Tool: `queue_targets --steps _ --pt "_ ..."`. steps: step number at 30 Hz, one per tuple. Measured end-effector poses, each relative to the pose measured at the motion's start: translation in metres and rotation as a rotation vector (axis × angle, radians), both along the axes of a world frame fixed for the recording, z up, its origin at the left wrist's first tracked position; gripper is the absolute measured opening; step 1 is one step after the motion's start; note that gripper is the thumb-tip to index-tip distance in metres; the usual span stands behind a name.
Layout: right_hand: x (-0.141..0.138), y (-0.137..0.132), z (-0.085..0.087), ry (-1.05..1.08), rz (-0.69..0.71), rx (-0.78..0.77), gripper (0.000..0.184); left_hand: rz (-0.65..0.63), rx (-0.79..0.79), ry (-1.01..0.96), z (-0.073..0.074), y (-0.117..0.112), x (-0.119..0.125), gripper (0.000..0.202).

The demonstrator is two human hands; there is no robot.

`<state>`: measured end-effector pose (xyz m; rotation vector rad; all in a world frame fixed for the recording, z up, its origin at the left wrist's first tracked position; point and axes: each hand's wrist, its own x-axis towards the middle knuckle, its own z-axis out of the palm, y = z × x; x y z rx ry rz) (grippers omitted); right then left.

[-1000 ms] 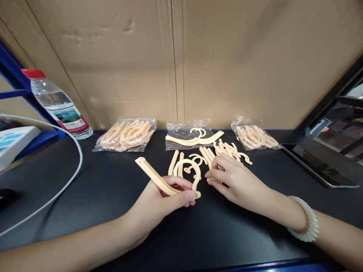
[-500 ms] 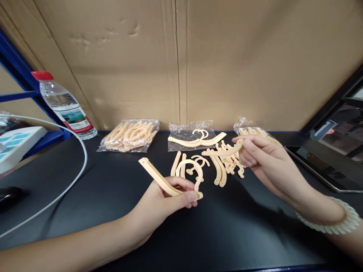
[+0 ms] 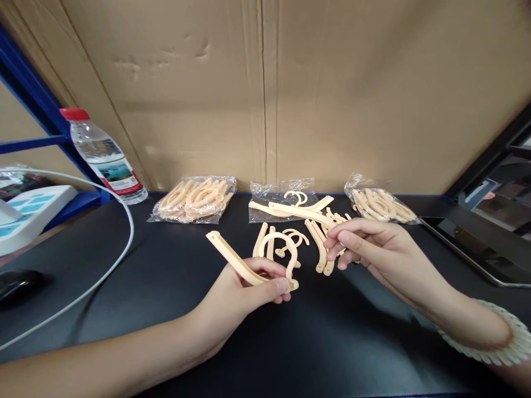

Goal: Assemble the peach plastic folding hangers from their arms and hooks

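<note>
Pinched in my left hand (image 3: 244, 293) is a partly joined beige plastic hanger: one hanger arm (image 3: 230, 255) slants up to the left and a curved hook (image 3: 286, 243) rises at the right, their meeting ends under my thumb. My right hand (image 3: 369, 243) grips a loose hanger arm (image 3: 298, 212) by its right end, the rest pointing left. Behind my hands lie loose hooks (image 3: 296, 235), two hanger arms (image 3: 265, 240) at the left and more arms (image 3: 320, 249) at the right. My right fingers partly hide a pile of small hooks (image 3: 338, 215).
Clear bags of hanger parts stand at the back left (image 3: 194, 200) and back right (image 3: 381, 204). Between them, a joined hanger lies on a flat plastic bag (image 3: 263, 190). A water bottle (image 3: 110, 160), white cable (image 3: 128, 243) and black mouse (image 3: 19, 287) are leftward; a tablet (image 3: 473, 249) is rightward.
My right hand has moved left and slightly down, and the hanger arm in it now tilts up to the left. My left hand keeps its hold, nearly still. The view has shifted slightly.
</note>
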<state>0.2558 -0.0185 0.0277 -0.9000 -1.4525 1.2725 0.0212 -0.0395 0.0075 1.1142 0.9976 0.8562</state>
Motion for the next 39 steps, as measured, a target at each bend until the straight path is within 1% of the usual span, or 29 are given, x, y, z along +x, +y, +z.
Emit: queue_targets --steps 3,6,7,9,10,14,19,22,27,32,39 --pt "-0.002 0.000 -0.005 0.073 0.017 -0.094 0.012 0.015 -0.003 -0.012 0.002 0.000 0.000 0.017" --pt "-0.004 0.000 -0.008 0.159 0.025 -0.188 0.026 0.030 -0.010 -0.036 0.003 0.000 0.001 0.018" --pt "-0.004 0.000 -0.009 0.171 0.030 -0.205 0.025 0.032 -0.009 -0.042 0.003 0.000 0.002 0.018" --pt "-0.005 0.000 -0.010 0.177 0.048 -0.223 0.017 0.035 -0.008 -0.051 0.002 0.000 0.002 0.018" --pt "-0.005 0.000 -0.011 0.180 0.055 -0.228 0.016 0.037 -0.006 -0.053 0.002 0.000 0.002 0.018" --pt "-0.008 -0.004 -0.015 0.186 0.038 -0.237 0.015 0.037 0.010 -0.042 -0.002 0.000 0.001 0.018" --pt "-0.019 -0.012 -0.018 0.133 0.133 -0.287 0.018 0.018 0.088 -0.008 -0.004 0.000 0.000 0.012" --pt "-0.026 -0.015 -0.022 0.124 0.149 -0.287 0.017 0.009 0.096 0.008 -0.004 0.000 0.000 0.011" --pt "-0.033 -0.020 -0.025 0.128 0.114 -0.257 0.015 -0.028 0.088 0.034 -0.003 0.000 -0.001 0.011" --pt "-0.034 -0.023 -0.023 0.114 0.134 -0.210 0.012 -0.057 0.129 0.077 -0.003 0.000 -0.002 0.007" --pt "-0.032 -0.023 -0.023 0.084 0.132 -0.176 0.011 -0.062 0.101 0.034 -0.004 0.000 -0.002 0.007"
